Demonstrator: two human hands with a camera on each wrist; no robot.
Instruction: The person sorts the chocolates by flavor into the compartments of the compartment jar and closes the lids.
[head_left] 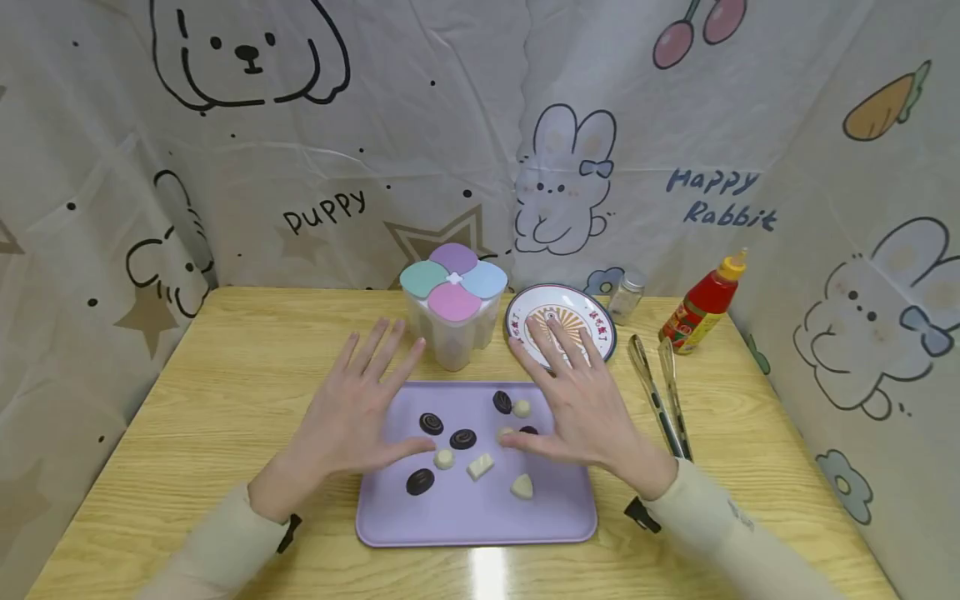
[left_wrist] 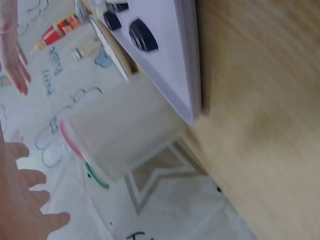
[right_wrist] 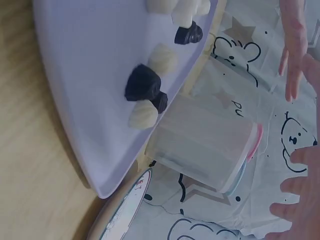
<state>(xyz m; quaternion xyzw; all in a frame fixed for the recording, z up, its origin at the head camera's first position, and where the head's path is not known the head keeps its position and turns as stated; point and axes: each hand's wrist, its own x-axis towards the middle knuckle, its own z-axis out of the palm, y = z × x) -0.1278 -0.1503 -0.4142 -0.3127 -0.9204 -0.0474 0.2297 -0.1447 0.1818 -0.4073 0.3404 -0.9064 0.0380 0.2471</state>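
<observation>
My left hand (head_left: 356, 412) hovers over the left side of a lavender tray (head_left: 480, 525), fingers spread and straight. Mirroring it, my right hand (head_left: 581, 408) hangs over the tray's right side, also spread. Neither hand holds anything; both wrist views show them raised above the tray. On the tray lie several dark chocolates (head_left: 420, 482) and several white chocolates (head_left: 480, 467), shaped as ovals, rounds and a bar. A dark and a white piece are partly hidden by my right thumb. Behind the tray stands a translucent container (head_left: 453, 342) whose lid has purple, green, blue and pink petals.
A white patterned plate (head_left: 551, 297) is at the back, right of the container. Beyond it stand a small glass shaker (head_left: 626, 297) and a red squeeze bottle (head_left: 697, 308) with a yellow cap. Metal tongs (head_left: 657, 402) lie right of the tray. Printed cloth (head_left: 420, 100) surrounds the table.
</observation>
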